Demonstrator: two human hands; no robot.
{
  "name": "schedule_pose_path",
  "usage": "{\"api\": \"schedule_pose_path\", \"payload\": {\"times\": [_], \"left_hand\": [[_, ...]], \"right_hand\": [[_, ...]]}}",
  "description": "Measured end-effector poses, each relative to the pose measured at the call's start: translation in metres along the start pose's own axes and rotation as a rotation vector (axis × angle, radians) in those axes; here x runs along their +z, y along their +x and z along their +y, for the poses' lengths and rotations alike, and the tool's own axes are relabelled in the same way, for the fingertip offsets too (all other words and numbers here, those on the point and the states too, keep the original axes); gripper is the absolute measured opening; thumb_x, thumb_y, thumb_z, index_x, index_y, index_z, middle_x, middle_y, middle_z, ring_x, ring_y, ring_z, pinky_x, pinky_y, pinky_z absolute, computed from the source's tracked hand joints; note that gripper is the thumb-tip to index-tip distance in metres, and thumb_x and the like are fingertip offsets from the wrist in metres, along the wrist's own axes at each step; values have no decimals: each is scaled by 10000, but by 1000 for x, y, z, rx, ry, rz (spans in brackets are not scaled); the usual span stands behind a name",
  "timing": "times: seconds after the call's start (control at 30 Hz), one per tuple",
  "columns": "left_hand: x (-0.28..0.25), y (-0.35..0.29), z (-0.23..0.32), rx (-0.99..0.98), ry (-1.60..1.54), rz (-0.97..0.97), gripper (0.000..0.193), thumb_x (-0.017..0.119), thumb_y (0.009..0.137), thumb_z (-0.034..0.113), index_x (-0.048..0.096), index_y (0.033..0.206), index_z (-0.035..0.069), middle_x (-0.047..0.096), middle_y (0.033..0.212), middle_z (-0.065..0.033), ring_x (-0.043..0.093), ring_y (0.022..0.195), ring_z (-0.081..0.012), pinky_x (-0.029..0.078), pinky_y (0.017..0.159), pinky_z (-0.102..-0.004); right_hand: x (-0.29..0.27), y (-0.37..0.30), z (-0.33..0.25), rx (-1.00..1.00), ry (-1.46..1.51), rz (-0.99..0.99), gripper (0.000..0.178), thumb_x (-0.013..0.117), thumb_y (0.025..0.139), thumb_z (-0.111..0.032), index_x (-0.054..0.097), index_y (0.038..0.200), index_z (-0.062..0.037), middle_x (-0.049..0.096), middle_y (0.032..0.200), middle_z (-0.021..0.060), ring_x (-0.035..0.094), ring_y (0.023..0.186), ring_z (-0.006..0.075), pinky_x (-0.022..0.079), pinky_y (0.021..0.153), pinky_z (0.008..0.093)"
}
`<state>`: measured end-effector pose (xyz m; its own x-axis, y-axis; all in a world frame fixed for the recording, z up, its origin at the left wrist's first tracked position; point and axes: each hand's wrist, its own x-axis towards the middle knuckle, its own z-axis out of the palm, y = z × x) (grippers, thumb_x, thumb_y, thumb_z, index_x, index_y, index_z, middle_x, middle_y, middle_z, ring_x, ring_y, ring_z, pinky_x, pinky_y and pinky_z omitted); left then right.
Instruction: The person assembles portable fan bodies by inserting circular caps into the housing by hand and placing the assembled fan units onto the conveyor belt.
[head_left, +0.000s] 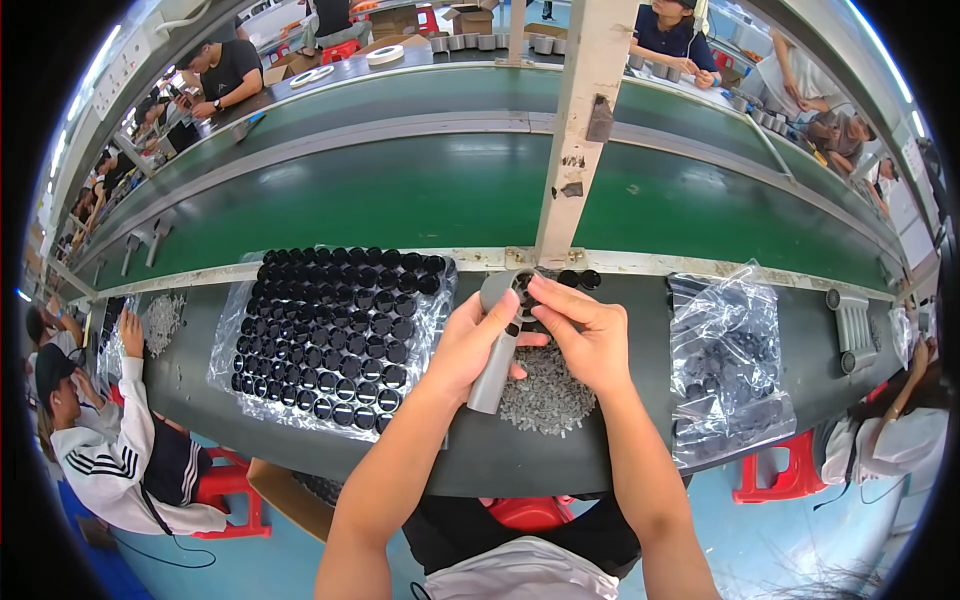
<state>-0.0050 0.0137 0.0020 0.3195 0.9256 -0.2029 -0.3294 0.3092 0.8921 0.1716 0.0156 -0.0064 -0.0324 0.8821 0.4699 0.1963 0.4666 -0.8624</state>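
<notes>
My left hand (462, 345) is wrapped round a grey hair-dryer-shaped housing (489, 382), its round head up and its handle slanting down toward me. My thumb lies along the head. The fingers of my right hand (597, 345) are pinched together at the dark open end of that head; whatever they hold there is too small and covered to make out. Beneath both hands spreads a pile of small grey plastic pieces (545, 398). Just beyond my right fingers sit a couple of round black caps (590, 280).
Left of my hands, rows of black caps (325, 325) stand on a clear plastic sheet. A clear bag of black parts (725, 350) lies to the right, with grey tubular parts (853, 330) farther along. A post (578, 140) rises before the green conveyor (400, 190). Co-workers sit on both sides.
</notes>
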Motion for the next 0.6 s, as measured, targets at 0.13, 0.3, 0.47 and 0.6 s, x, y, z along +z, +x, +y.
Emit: {"api": "schedule_pose_path", "payload": {"times": [0.13,0.3,0.47,0.6], "left_hand": [[-2,2,2,-18,1,-24,566,507,1055,516,521,1373,48,641,1212,-123,739,966,-243,594,499,-296],[0,1,2,5,46,5,562,472,1065,522,522,1374,55,648,1189,-119,742,944,-233,594,492,-297],[3,0,2,8,40,30,555,477,1066,515,519,1370,52,647,1172,-120,745,922,-233,593,483,-295],[3,2,-1,13,58,45,539,468,1068,518,508,1338,53,650,1131,-122,748,859,-228,583,464,-286]], "right_hand": [[-2,1,-4,11,-38,-51,307,715,867,67,774,1147,-44,736,1207,169,686,1190,262,532,1036,338],[0,0,-6,0,-41,-50,303,721,862,57,777,1141,-47,736,1199,175,672,1214,272,523,1053,346],[3,0,-4,-51,-79,-34,302,715,863,62,776,1139,-47,727,1212,185,662,1227,286,543,1027,343],[3,-1,2,-89,-106,-33,297,712,863,66,779,1130,-45,724,1217,184,658,1230,297,553,1013,344]]}}
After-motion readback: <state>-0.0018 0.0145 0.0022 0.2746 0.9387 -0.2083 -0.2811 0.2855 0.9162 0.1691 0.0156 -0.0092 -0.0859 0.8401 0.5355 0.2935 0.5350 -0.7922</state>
